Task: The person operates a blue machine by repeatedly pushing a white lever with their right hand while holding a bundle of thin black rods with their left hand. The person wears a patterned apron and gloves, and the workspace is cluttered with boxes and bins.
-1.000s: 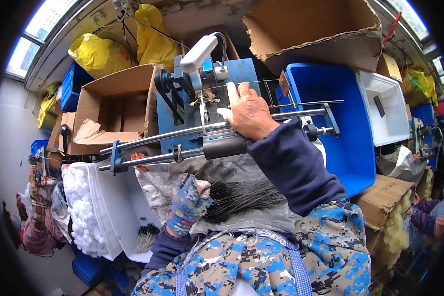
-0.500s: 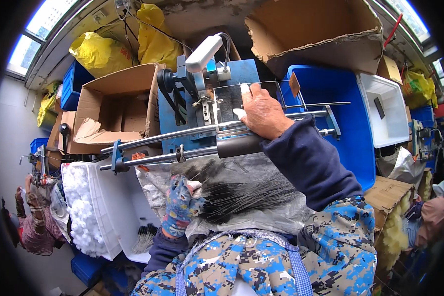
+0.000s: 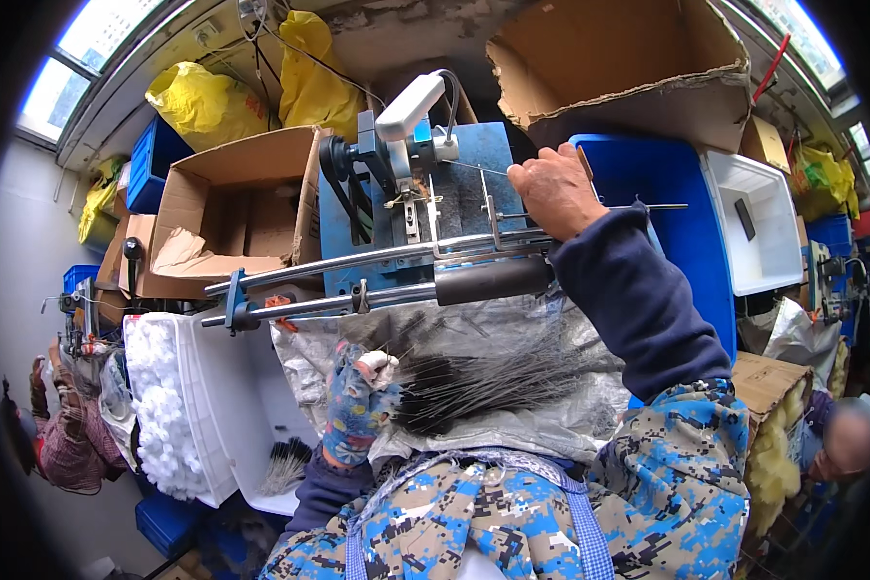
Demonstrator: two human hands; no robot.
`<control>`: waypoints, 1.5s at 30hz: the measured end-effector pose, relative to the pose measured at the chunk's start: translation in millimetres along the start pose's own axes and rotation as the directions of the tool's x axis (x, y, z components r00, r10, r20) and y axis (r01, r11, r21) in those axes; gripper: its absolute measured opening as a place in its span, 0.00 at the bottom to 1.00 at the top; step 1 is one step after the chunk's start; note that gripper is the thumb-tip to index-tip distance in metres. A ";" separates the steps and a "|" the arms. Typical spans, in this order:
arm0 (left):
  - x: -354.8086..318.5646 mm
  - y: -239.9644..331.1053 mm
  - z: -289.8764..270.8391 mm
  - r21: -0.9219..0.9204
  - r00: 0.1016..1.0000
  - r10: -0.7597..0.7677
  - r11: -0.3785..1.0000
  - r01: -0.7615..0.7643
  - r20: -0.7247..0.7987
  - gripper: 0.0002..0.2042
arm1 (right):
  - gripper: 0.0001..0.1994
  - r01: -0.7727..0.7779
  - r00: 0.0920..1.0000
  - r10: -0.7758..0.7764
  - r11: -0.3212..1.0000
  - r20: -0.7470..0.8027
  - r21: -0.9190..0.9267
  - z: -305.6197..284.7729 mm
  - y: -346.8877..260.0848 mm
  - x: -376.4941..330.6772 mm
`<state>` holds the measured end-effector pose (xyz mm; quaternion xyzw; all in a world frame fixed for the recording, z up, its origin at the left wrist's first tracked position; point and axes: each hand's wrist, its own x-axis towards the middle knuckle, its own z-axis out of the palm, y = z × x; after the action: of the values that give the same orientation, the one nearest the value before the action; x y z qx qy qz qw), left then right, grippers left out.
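Observation:
My bare right hand (image 3: 559, 191) is closed over the right side of the blue bench machine (image 3: 488, 145), its fingertips pinching the end of a thin wire (image 3: 478, 168) that stretches left toward the machine head. White wrapping shows on my left hand (image 3: 360, 396), which wears a patterned blue glove. Its fingers are curled beside a pile of thin grey wires with dark ends (image 3: 498, 375); what they hold, if anything, I cannot make out. The pile lies on a pale sheet (image 3: 575, 425) over my lap. Two metal rails (image 3: 387, 258) with a dark cylinder (image 3: 493, 280) cross in front of the machine.
An open cardboard box (image 3: 237, 198) stands left of the machine, a blue bin (image 3: 691, 290) and white tray (image 3: 759, 222) right of it. At lower left, white tufts (image 3: 159, 406) fill one container beside a white bin (image 3: 246, 387). Other people work at both sides.
My right hand has moved right from the machine's plate to its right side, and a wire now shows at its fingertips. My left hand has barely moved.

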<state>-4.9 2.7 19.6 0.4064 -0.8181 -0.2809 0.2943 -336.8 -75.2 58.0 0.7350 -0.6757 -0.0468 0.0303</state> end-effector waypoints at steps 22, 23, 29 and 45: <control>-15.6 -47.8 8.0 0.672 0.989 -0.070 0.740 -0.035 0.128 0.25 | 0.08 0.348 0.882 0.085 0.549 -0.464 0.760 -61.5 -46.8 -41.5; -18.2 -62.7 12.0 0.671 0.970 -0.175 0.741 0.016 0.169 0.26 | 0.08 0.327 0.844 0.048 0.744 -0.535 0.582 -46.1 -38.9 -26.5; -17.9 -87.1 15.2 0.546 0.864 -0.364 0.827 0.130 0.347 0.29 | 0.08 -0.025 0.982 0.070 0.968 -0.177 0.249 13.2 -42.5 43.4; -34.9 -96.9 15.5 0.522 0.919 -0.210 0.853 0.006 0.333 0.28 | 0.07 0.013 0.967 0.045 0.974 -0.251 0.227 36.5 -54.7 50.2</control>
<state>49.8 -14.5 -67.3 0.4538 -0.8795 -0.1433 -0.0040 -282.5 -119.8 14.4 0.7280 -0.6731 0.1255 0.0331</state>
